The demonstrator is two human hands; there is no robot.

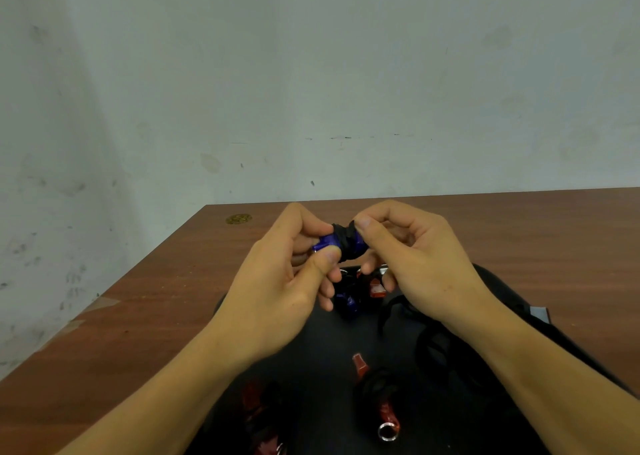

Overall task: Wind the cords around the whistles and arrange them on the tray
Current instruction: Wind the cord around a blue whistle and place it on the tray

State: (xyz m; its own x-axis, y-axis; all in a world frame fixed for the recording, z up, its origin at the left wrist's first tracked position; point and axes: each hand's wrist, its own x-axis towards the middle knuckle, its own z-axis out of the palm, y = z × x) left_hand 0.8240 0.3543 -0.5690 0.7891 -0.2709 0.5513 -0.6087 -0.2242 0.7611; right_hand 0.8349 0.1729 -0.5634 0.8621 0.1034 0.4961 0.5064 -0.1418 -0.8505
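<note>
Above the black tray [322, 343] both hands hold a blue whistle [327, 242] with black cord [347, 243] wound round its middle. My left hand [277, 281] pinches the whistle's bare blue end between thumb and fingers. My right hand [408, 257] pinches the cord-wrapped end with thumb and forefinger. On the tray lie another blue whistle [349, 304], a red whistle [377, 290] beside it, a cord-wrapped red whistle [375, 385] with a metal ring [388, 432] and a red whistle [259, 409] at the near left.
The tray lies on a brown wooden table [156, 298] set against a pale wall. Loose black cord [433, 343] lies coiled on the tray under my right forearm. A small gold sticker [238, 218] marks the table's far left corner.
</note>
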